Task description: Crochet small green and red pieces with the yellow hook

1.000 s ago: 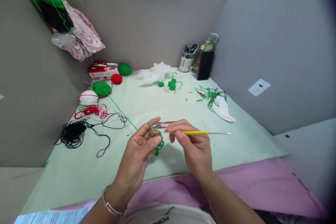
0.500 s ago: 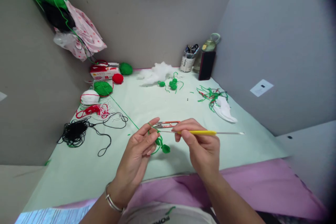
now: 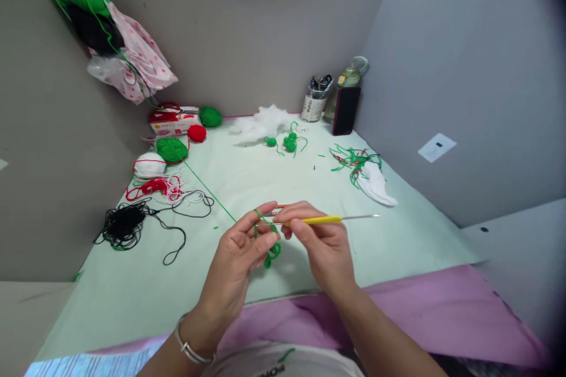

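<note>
Left hand (image 3: 236, 253): we pinch the green crochet piece (image 3: 273, 254), near-centre over the counter (image 3: 150, 300) | Right hand (image 3: 327, 250): we pinch the yellow-handled hook (image 3: 325, 220) | Risk: if the green yarn (image 3: 210, 191) slackens, the piece could slip off the hook.

Crochet hook (image 3: 327, 220): yellow, silver. Yarn piece (image 3: 275, 251): bright green. Surface (image 3: 247, 177): pale mint. Green yarn ball (image 3: 172, 150); red yarn ball (image 3: 197, 133); white yarn ball (image 3: 149, 167), streaked red. Tangled cord (image 3: 126, 224): black. Hanging bag (image 3: 139, 44): pink, red polka dots. Back wall (image 3: 247, 41): grey. Near-edge cloth (image 3: 411, 315): lilac. Corner cloth (image 3: 95, 360): light blue, darker stripes.
</note>
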`<action>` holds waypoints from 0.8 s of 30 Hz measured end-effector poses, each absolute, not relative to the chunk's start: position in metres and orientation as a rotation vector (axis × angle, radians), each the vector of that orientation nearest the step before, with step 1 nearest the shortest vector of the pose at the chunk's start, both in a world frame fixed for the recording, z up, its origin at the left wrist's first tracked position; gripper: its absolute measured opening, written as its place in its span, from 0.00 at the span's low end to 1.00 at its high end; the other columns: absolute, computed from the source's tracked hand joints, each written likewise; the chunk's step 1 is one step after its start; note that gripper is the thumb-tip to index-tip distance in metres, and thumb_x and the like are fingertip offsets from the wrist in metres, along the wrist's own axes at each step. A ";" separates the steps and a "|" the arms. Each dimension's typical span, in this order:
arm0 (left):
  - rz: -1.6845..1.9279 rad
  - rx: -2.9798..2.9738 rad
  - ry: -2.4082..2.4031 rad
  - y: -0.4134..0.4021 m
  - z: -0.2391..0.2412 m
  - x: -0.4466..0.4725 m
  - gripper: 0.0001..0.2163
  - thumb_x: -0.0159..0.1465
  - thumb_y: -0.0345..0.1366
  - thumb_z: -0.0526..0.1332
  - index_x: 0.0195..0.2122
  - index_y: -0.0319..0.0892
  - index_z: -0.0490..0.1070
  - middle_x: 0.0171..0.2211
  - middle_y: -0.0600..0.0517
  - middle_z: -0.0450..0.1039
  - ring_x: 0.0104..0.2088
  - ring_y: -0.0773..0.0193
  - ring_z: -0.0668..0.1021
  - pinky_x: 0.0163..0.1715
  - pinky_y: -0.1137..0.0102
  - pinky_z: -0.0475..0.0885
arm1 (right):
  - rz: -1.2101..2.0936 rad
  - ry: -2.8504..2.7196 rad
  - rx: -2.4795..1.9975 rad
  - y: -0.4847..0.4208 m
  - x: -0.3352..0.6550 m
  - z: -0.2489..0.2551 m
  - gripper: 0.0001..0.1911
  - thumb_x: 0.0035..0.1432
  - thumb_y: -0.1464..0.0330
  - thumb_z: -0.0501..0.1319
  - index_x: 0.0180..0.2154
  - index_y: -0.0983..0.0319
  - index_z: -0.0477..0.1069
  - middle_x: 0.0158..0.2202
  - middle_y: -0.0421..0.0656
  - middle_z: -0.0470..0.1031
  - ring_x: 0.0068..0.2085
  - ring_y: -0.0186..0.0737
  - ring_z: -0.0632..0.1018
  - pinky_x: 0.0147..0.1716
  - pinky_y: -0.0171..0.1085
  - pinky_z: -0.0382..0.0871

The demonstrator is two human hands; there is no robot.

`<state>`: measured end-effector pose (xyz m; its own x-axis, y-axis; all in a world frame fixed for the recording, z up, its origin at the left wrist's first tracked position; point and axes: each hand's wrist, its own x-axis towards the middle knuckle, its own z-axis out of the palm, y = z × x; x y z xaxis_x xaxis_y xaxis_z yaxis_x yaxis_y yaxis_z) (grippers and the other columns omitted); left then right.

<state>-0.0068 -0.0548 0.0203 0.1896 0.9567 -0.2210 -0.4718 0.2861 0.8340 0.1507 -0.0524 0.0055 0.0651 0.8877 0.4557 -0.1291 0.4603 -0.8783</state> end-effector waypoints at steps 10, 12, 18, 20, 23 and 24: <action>1.137 0.595 0.820 -0.050 0.012 -0.007 0.19 0.58 0.35 0.77 0.51 0.43 0.84 0.25 0.59 0.64 0.21 0.78 0.56 0.21 0.81 0.55 | 0.241 -1.748 -0.776 -0.060 0.150 -0.002 0.18 0.68 0.76 0.62 0.54 0.55 0.80 0.47 0.49 0.84 0.47 0.47 0.83 0.46 0.46 0.79; 1.100 0.550 0.782 -0.046 0.012 -0.011 0.18 0.58 0.34 0.78 0.49 0.41 0.85 0.23 0.61 0.61 0.20 0.79 0.52 0.19 0.81 0.54 | 0.380 -1.616 -0.792 -0.058 0.154 0.000 0.15 0.69 0.75 0.61 0.51 0.55 0.81 0.43 0.47 0.84 0.43 0.44 0.83 0.43 0.44 0.79; 1.131 0.675 0.824 -0.046 0.020 -0.014 0.15 0.55 0.33 0.79 0.45 0.43 0.86 0.26 0.58 0.68 0.20 0.79 0.59 0.19 0.82 0.55 | 1.071 -1.152 -0.756 -0.046 0.155 0.007 0.10 0.68 0.63 0.65 0.38 0.58 0.84 0.34 0.43 0.80 0.30 0.36 0.77 0.31 0.38 0.75; 1.147 0.711 0.868 -0.049 0.021 -0.011 0.16 0.56 0.34 0.78 0.45 0.43 0.85 0.27 0.58 0.68 0.21 0.79 0.61 0.20 0.81 0.56 | 1.080 -1.144 -0.748 -0.045 0.151 0.007 0.09 0.68 0.62 0.66 0.38 0.58 0.84 0.35 0.43 0.81 0.30 0.36 0.77 0.32 0.38 0.75; 1.171 0.716 0.897 -0.051 0.022 -0.008 0.15 0.56 0.34 0.78 0.45 0.43 0.85 0.27 0.58 0.67 0.20 0.79 0.60 0.20 0.81 0.56 | 0.993 -1.178 -0.744 -0.047 0.147 0.007 0.08 0.68 0.64 0.66 0.39 0.57 0.84 0.35 0.42 0.80 0.31 0.36 0.77 0.33 0.38 0.75; 1.176 0.709 0.896 -0.052 0.022 -0.009 0.15 0.56 0.35 0.78 0.45 0.43 0.85 0.26 0.58 0.67 0.20 0.79 0.59 0.20 0.81 0.55 | 0.953 -1.183 -0.749 -0.048 0.147 0.008 0.08 0.69 0.64 0.65 0.39 0.57 0.84 0.35 0.42 0.80 0.31 0.36 0.78 0.33 0.38 0.74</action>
